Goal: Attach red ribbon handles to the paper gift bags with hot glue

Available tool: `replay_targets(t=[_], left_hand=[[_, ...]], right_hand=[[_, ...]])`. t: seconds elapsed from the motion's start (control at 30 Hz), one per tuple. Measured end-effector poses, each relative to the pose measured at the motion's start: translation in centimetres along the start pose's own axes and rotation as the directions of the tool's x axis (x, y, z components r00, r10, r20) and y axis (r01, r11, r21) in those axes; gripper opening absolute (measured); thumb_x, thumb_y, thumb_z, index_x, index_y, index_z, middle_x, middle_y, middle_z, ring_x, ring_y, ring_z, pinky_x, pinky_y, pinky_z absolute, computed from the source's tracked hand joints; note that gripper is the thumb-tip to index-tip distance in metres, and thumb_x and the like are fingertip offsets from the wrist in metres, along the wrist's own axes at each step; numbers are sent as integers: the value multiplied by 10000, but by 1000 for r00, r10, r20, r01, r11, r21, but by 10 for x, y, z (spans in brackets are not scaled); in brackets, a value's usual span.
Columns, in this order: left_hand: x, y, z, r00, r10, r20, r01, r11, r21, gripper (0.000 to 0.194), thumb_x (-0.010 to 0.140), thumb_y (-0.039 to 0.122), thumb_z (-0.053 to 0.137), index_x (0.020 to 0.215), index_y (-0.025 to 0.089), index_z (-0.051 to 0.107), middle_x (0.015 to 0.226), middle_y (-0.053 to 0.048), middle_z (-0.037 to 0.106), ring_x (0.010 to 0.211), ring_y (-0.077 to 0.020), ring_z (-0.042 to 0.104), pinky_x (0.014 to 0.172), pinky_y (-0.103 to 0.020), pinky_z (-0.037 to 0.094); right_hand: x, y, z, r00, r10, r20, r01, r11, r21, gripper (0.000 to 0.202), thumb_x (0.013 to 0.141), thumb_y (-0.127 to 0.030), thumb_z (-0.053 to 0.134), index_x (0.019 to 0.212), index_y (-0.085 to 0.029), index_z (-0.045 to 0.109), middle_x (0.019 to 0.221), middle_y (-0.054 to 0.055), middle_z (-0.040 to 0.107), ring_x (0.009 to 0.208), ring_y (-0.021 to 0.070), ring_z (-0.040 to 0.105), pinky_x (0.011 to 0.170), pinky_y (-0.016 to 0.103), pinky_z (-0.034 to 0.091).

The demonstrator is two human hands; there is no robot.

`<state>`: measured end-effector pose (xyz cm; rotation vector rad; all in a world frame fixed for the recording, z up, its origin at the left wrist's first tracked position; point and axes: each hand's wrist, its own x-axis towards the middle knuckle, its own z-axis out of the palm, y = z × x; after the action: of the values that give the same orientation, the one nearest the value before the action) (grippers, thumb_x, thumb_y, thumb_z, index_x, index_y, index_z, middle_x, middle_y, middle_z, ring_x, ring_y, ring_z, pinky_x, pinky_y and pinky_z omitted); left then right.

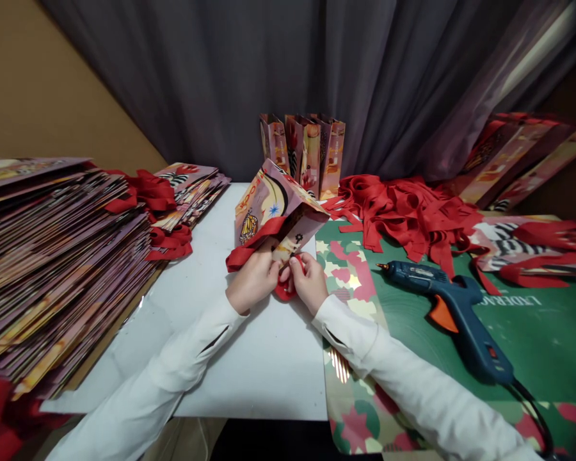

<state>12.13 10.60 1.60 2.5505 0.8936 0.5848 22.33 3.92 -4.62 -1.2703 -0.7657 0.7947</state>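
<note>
A patterned paper bag (pixel 264 200) is tilted over the white part of the table, with a red ribbon (pixel 256 243) lying across its side. My left hand (pixel 253 282) is closed on the bag's near edge, thumb toward the right. Close beside it, my right hand (pixel 310 283) is pinched on a red ribbon at the same edge. Part of that ribbon hangs in a loop below the fingers. The fingertips of both hands nearly meet, and they hide where ribbon and bag join.
To the left lies a long row of flat bags (pixel 62 275). Several bags (pixel 312 153) stand at the back by the grey curtain (pixel 211 83). A heap of red ribbons (pixel 403 211) and a blue glue gun (pixel 451 314) with a cord rest on the green mat (pixel 552 346).
</note>
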Motion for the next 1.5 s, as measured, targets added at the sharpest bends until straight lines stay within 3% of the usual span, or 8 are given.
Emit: replay_targets(t=[0.23,0.43,0.73,0.93,1.17,1.33,1.5], left_hand=[[1,2,1,999,-9,-35,7,998,-55,341,839,185,432,1173,121,471,1069,-157,638,951,-253,643,848,-375,517],[0,-2,3,997,-25,-79,20,997,-71,333,833,188,440,1155,107,462,1066,-167,628,990,-267,631,864,-398,512],[1,-1,0,997,-44,-67,37,994,-100,289,818,189,468,1103,141,477,1045,-139,652,910,-248,657,830,-374,521],[1,0,-1,997,-49,-62,41,991,-124,282,813,179,469,1092,143,482,1021,-124,665,859,-235,664,784,-346,524],[0,4,2,996,-75,-45,70,992,-102,300,840,181,457,1131,126,505,1026,-129,670,791,-220,671,751,-335,526],[-1,5,3,996,-72,-52,63,987,-144,279,834,182,464,1108,147,502,908,-82,687,717,-202,670,659,-298,523],[-2,5,3,995,-74,-63,71,996,-56,258,850,204,454,1085,126,527,905,-112,684,749,-230,662,685,-329,514]], right_hand=[[-1,1,-1,997,-68,32,69,997,-24,164,886,-394,445,804,-261,396,551,-68,607,364,111,476,410,237,395],[-4,-3,-5,990,-110,90,119,988,-96,156,891,-394,493,846,-251,449,576,-54,631,479,130,558,492,231,432],[-1,-1,-7,998,-58,17,59,998,-34,205,834,-408,572,755,-226,518,595,-37,628,543,131,569,574,248,471],[0,0,-9,997,-69,-25,66,993,-102,195,834,-412,562,765,-236,515,601,-36,635,582,149,597,605,261,482],[-3,-2,-8,995,-63,-70,54,991,-123,213,833,-428,561,755,-239,501,600,-34,644,588,147,613,603,259,497],[-1,-3,-7,1000,11,11,-11,999,36,249,784,-446,605,740,-223,505,560,-35,643,445,111,542,491,237,474],[3,-6,-11,993,65,99,-75,992,97,322,734,-484,648,723,-227,455,528,-45,634,375,94,504,406,216,428]])
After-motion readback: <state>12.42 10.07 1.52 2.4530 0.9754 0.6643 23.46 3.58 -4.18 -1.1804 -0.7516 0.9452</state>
